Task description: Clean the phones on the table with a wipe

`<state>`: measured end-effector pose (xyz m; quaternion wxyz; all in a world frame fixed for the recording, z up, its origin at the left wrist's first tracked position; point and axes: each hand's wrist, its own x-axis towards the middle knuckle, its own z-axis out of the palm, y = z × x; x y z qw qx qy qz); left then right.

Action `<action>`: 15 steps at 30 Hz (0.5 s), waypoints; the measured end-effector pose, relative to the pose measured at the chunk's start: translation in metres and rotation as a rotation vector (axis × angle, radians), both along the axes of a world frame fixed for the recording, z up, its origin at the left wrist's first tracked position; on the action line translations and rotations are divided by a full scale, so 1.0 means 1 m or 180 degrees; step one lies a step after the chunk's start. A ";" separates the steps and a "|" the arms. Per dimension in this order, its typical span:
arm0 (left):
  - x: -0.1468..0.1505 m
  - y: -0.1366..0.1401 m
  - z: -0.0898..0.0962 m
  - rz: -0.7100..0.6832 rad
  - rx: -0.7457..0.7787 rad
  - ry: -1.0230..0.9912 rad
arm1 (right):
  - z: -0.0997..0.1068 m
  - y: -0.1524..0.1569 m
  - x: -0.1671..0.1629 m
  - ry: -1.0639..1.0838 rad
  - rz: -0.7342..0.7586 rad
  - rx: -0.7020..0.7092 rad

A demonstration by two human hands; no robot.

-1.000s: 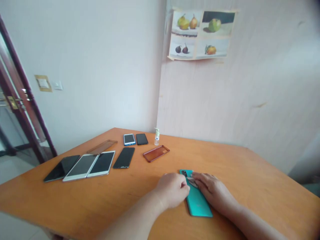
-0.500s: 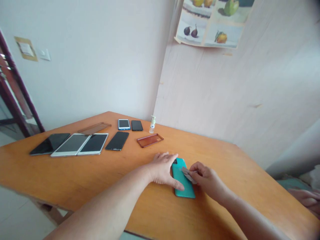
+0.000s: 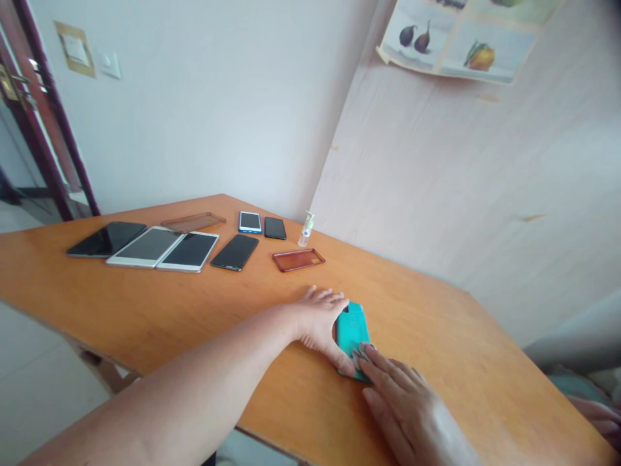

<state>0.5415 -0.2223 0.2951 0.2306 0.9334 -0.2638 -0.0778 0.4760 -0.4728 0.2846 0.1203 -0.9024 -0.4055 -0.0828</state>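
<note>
A teal phone (image 3: 352,327) lies back side up on the wooden table, its dark camera block at the far end. My left hand (image 3: 321,328) braces it along the left, with the thumb at the near end and the fingertips by the camera corner. Under the fingertips of my right hand (image 3: 406,396) a small grey cloth (image 3: 357,357) is pressed against the phone's lower back. Those fingers lie nearly straight and cover most of the cloth and the near right corner of the phone.
Beyond my hands on the table (image 3: 412,304) lie a reddish phone case (image 3: 298,260), a black phone (image 3: 235,252), two white tablets (image 3: 189,251), a black tablet (image 3: 107,239), a clear brownish case (image 3: 194,222) and two small phones (image 3: 250,222). A pump bottle (image 3: 306,230) stands near the wall.
My right hand has slid the cloth from the middle of the phone's back toward its near end, and its fingers have flattened. My left hand still steadies the phone. The camera view has shifted.
</note>
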 end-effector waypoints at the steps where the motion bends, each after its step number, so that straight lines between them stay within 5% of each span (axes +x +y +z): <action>1: 0.000 0.000 0.000 -0.0003 0.0004 0.0013 | -0.001 -0.001 -0.001 -0.0007 -0.0010 -0.0086; 15: -0.001 0.002 -0.003 -0.0018 -0.0221 0.0090 | -0.003 0.030 0.102 0.0386 -0.0116 0.0113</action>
